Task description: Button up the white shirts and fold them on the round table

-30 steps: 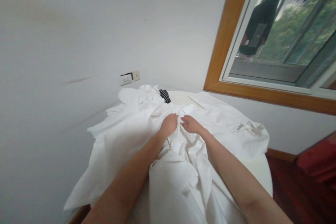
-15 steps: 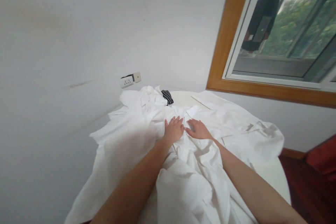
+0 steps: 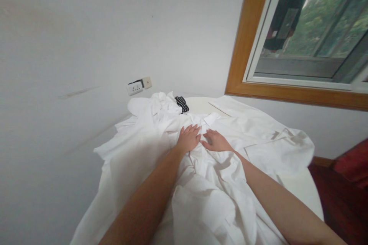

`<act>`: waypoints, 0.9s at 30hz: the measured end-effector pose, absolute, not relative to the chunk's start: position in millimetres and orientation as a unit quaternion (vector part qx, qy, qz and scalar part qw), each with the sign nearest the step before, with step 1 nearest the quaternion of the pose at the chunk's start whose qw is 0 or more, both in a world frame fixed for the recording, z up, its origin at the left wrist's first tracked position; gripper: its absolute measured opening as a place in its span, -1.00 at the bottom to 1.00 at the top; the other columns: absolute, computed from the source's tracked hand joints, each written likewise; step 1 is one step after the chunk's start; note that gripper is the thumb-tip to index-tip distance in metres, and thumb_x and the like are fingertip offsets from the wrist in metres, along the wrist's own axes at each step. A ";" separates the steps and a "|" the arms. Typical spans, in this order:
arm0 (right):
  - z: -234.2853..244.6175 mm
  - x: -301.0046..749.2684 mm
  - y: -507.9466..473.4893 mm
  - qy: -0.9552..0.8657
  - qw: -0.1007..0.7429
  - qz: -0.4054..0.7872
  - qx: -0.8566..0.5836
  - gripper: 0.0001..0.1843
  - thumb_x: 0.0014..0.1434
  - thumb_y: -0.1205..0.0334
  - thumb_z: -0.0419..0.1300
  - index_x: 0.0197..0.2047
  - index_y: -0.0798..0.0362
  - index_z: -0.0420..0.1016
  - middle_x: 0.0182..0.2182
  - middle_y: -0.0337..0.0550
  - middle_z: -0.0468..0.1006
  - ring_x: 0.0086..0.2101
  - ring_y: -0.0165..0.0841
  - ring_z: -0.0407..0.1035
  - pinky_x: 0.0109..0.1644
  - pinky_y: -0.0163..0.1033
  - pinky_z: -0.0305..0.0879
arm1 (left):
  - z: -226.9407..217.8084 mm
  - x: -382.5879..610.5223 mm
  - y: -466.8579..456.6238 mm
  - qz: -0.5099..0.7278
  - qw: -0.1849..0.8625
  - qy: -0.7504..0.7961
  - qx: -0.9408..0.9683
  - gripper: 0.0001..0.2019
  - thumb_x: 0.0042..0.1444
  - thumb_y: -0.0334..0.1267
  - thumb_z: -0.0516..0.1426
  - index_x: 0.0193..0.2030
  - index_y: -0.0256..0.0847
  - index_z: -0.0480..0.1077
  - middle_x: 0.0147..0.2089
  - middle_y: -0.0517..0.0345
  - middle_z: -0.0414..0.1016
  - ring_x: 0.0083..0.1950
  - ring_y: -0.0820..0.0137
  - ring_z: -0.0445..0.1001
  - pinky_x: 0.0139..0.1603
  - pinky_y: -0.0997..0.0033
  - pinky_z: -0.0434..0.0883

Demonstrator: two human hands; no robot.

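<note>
A large white garment (image 3: 258,138) lies spread and rumpled over a round white table (image 3: 304,187). My left hand (image 3: 189,138) lies flat on the cloth near its middle, fingers stretched out and together. Right beside it, my right hand (image 3: 216,141) also lies flat on the cloth, fingers extended, fingertips almost touching the left hand. Neither hand holds anything. A small black-and-white striped piece of fabric (image 3: 181,103) shows at the far side of the pile, beyond both hands.
A white wall stands close behind the table, with a socket (image 3: 135,88) and a switch plate (image 3: 147,82). A wood-framed window (image 3: 253,46) is at the upper right. Dark wooden floor (image 3: 339,203) and something red (image 3: 352,162) lie to the right.
A second ago both hands had their fingers curled on the cloth; now they lie flat with fingers stretched out. The view has shifted slightly; the hands stay at the garment's middle.
</note>
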State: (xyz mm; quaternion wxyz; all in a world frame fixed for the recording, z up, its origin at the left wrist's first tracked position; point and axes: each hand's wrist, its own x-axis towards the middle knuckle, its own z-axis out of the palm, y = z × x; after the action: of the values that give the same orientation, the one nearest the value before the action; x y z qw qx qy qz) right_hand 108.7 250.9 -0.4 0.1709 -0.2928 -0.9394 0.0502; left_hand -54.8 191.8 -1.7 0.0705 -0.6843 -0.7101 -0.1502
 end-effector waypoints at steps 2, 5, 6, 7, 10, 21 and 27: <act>3.3 107.6 249.5 -0.940 0.162 0.050 -0.297 -0.59 0.18 0.08 0.10 0.00 0.16 0.47 -0.01 0.12 0.48 0.11 -0.17 0.28 0.18 -0.11 0.15 | -1.7 -53.2 191.1 -0.135 0.059 -0.717 -0.682 -0.57 0.26 -0.13 -0.10 0.26 0.01 0.19 0.35 0.18 0.14 0.36 0.20 0.08 0.33 -0.12 0.00; 7.3 105.6 246.2 -0.938 0.154 0.039 -0.308 -0.62 0.17 0.12 0.09 -0.05 0.17 0.48 -0.08 0.09 0.52 0.03 -0.19 0.35 0.14 -0.17 0.18 | 0.0 -52.6 190.3 -0.134 0.050 -0.717 -0.683 -0.56 0.26 -0.10 -0.11 0.27 0.02 0.17 0.36 0.19 0.12 0.37 0.20 0.07 0.32 -0.13 0.00; 7.9 104.9 245.0 -0.937 0.153 0.034 -0.312 -0.64 0.18 0.13 0.09 -0.07 0.17 0.49 -0.11 0.09 0.53 -0.01 -0.20 0.37 0.10 -0.19 0.20 | 0.5 -52.7 190.1 -0.138 0.051 -0.715 -0.683 -0.56 0.26 -0.10 -0.11 0.26 0.02 0.18 0.36 0.19 0.13 0.36 0.20 0.07 0.32 -0.13 0.01; 8.3 104.4 243.8 -0.936 0.152 0.030 -0.317 -0.67 0.18 0.14 0.08 -0.11 0.17 0.50 -0.14 0.08 0.54 -0.06 -0.21 0.40 0.06 -0.20 0.23 | 0.8 -52.9 190.0 -0.142 0.054 -0.714 -0.684 -0.57 0.26 -0.09 -0.11 0.26 0.03 0.19 0.36 0.19 0.14 0.36 0.19 0.08 0.32 -0.12 0.02; 9.0 103.2 240.4 -0.929 0.148 0.014 -0.338 -0.73 0.21 0.20 0.02 -0.20 0.13 0.51 -0.25 0.05 0.56 -0.21 -0.23 0.45 -0.10 -0.24 0.28 | 1.0 -52.7 189.7 -0.144 0.063 -0.711 -0.686 -0.58 0.26 -0.09 -0.10 0.23 0.04 0.23 0.34 0.18 0.17 0.34 0.18 0.11 0.31 -0.09 0.05; 12.3 104.8 242.6 -0.925 0.231 0.026 -0.300 -0.77 0.15 0.25 0.06 -0.27 0.08 0.54 -0.22 -0.03 0.54 -0.15 -0.28 0.38 -0.01 -0.27 0.23 | -0.8 -52.0 191.4 -0.150 0.079 -0.711 -0.682 -0.61 0.25 -0.12 -0.07 0.19 0.03 0.27 0.32 0.16 0.20 0.32 0.19 0.14 0.30 -0.05 0.06; 4.0 106.9 251.2 -0.917 0.259 0.100 -0.287 -0.74 0.19 0.25 0.04 -0.34 0.05 0.57 -0.29 -0.11 0.58 -0.18 -0.33 0.40 0.02 -0.27 0.23 | -0.5 -51.3 191.6 -0.157 0.070 -0.712 -0.680 -0.59 0.24 -0.13 -0.07 0.21 -0.02 0.24 0.32 0.14 0.21 0.31 0.18 0.14 0.31 -0.03 0.05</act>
State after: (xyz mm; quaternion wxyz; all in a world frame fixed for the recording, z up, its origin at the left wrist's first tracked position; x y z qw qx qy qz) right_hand 106.9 251.2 4.0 0.2591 -0.2867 -0.9169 0.1000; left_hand -51.3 191.6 -0.5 0.0698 -0.6804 -0.7125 -0.1568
